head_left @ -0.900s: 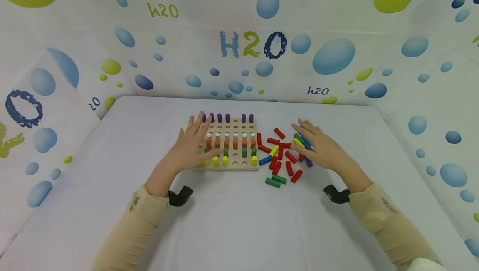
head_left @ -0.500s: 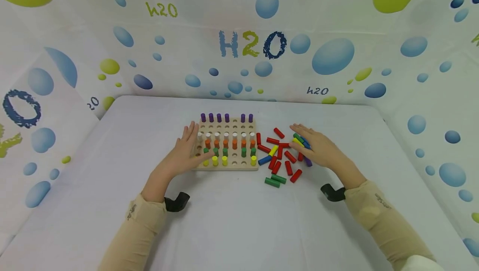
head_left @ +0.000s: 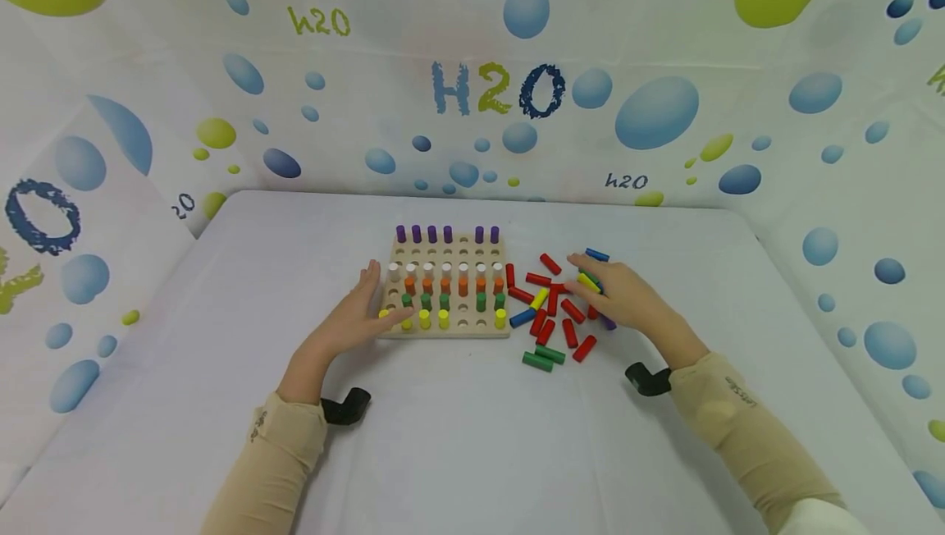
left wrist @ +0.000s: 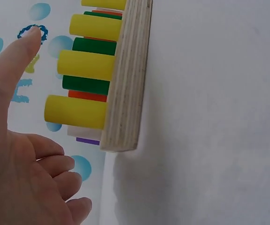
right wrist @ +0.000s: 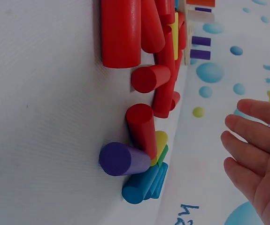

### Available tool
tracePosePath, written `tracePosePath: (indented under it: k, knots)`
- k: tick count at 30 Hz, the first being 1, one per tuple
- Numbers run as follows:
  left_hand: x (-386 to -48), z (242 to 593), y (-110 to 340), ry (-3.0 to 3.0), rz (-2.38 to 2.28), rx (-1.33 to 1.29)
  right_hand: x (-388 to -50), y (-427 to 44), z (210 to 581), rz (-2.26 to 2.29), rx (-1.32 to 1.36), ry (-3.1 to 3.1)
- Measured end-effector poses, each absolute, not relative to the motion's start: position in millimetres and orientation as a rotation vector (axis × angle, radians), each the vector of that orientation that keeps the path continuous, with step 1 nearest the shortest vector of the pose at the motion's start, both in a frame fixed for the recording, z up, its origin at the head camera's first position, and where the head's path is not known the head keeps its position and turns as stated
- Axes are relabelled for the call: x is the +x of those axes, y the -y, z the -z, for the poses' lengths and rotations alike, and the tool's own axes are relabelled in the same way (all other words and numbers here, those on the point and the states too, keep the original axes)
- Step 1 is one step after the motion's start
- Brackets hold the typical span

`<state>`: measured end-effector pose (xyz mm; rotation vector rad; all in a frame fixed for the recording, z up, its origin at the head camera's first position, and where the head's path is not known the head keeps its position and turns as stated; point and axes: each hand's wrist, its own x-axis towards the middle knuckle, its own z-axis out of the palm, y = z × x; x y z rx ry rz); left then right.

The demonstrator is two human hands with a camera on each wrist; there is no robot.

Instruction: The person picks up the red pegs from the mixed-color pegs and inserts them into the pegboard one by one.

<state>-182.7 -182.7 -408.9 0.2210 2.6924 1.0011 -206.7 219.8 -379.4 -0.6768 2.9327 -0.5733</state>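
Note:
In the head view a wooden pegboard (head_left: 449, 333) stands in the middle, with rows of upright purple, white, orange, green and yellow pegs. My left hand (head_left: 347, 322) is at its left edge, thumb stretched toward the front yellow pegs. The left wrist view shows this hand (left wrist: 31, 173) apart from the board's side (left wrist: 131, 79), holding nothing. Over the right part of a heap of loose pegs (head_left: 572, 310) hovers my right hand (head_left: 627, 295), hiding some of them. In the right wrist view the hand (right wrist: 259, 154) is raised off the pegs, palm bare.
Two green pegs (head_left: 546, 354) lie at the heap's front, and a blue peg (head_left: 597, 254) lies behind the right hand. A purple peg (right wrist: 123, 159) lies among red and blue ones. A white cloth (head_left: 472, 453) covers the table; a printed curtain (head_left: 354, 92) hangs behind.
My left hand has drawn back from over the board toward its left front, uncovering pegs. The right hand has shifted slightly left and nearer, uncovering the blue peg behind it.

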Motion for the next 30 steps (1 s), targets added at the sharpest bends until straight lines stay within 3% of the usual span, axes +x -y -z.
tracePosePath:
  k: [21,30]
  knots:
    - [-181,421,191,-2.640,-1.002,0.225,-214,-213,391,0.586,-0.651,-2.887]
    - [-180,428,191,-2.639,-1.018,0.240,-221,-210,396,0.547,-0.761,-2.886]
